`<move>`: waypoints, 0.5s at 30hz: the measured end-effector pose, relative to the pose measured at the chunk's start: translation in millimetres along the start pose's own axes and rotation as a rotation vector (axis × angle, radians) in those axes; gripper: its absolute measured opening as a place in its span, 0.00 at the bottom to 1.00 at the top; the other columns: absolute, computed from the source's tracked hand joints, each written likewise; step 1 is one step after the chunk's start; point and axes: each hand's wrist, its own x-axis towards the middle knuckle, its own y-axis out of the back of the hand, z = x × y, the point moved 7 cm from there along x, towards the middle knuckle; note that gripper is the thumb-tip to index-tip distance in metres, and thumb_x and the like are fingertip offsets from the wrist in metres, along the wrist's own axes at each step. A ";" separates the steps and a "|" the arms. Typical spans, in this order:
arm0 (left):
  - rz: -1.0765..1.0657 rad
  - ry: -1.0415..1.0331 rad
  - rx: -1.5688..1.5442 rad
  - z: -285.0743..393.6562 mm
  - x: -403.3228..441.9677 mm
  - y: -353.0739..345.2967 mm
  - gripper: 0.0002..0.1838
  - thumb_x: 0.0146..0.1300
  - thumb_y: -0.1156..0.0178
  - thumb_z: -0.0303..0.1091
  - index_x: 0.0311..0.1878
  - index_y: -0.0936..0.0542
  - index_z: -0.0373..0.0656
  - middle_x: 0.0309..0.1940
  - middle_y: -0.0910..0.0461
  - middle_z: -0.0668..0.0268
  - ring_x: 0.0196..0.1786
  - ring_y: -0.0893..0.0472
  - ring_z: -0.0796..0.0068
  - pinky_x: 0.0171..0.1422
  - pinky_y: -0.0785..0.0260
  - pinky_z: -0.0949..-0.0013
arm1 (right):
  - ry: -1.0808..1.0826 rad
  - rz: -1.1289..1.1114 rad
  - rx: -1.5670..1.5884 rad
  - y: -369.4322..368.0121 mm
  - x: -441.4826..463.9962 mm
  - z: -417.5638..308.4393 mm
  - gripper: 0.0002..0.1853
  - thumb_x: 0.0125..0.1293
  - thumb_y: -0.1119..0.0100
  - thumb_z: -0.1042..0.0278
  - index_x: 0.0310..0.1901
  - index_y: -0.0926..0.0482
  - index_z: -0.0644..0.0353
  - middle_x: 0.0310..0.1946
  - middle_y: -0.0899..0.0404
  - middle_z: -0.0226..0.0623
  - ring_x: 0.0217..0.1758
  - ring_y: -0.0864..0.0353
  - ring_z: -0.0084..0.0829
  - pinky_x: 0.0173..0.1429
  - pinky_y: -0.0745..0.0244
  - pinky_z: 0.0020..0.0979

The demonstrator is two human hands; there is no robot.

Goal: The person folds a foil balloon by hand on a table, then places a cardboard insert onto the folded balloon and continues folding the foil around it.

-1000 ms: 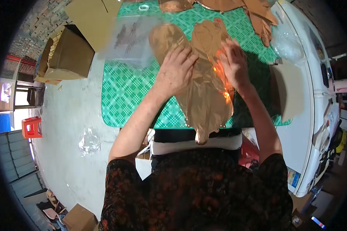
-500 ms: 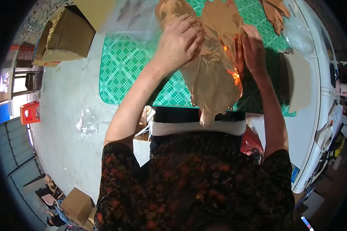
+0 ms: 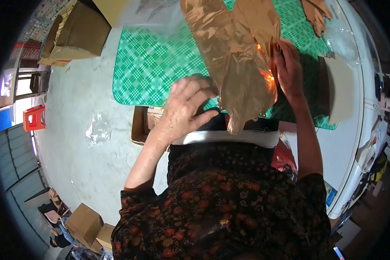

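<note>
A flat, copper-coloured foil balloon [image 3: 249,73] lies on the green checked table cover [image 3: 156,65], its narrow tail hanging over the near edge. My right hand [image 3: 290,71] pinches the folded right edge of the foil between thumb and fingers. Close to the balloon's lower left side is my left hand [image 3: 188,104], fingers bent and thumb apart, with nothing visible in it. Its fingertips are partly in shadow, and I cannot tell whether they touch the foil. The balloon's far end runs out of view.
Another copper foil piece [image 3: 316,17] lies at the far right beside clear plastic [image 3: 340,41]. A cardboard sheet [image 3: 340,91] is at the right edge. An open carton [image 3: 80,34] stands far left; a red crate [image 3: 34,118] and crumpled plastic [image 3: 99,130] are left.
My left hand has come off the upper left part of the balloon and moved down toward me, past its lower left edge. My right hand still holds the right edge.
</note>
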 end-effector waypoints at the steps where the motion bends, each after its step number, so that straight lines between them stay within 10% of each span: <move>1: 0.011 -0.017 0.002 -0.4 -1.5 -3.2 0.26 0.57 0.20 0.42 0.56 0.14 0.44 0.60 0.20 0.64 0.68 0.24 0.53 0.71 0.34 0.51 | 0.002 0.005 0.003 -1.3 0.4 0.5 0.17 0.81 0.42 0.71 0.66 0.22 0.68 0.64 0.21 0.50 0.69 0.21 0.53 0.76 0.27 0.46; 15: 0.067 -0.007 0.083 7.2 -2.9 -7.2 0.25 0.57 0.20 0.45 0.56 0.13 0.51 0.59 0.20 0.66 0.66 0.24 0.55 0.70 0.33 0.50 | -0.006 0.019 -0.013 -6.9 -2.8 3.8 0.15 0.83 0.43 0.69 0.64 0.22 0.69 0.62 0.20 0.51 0.68 0.21 0.55 0.76 0.27 0.49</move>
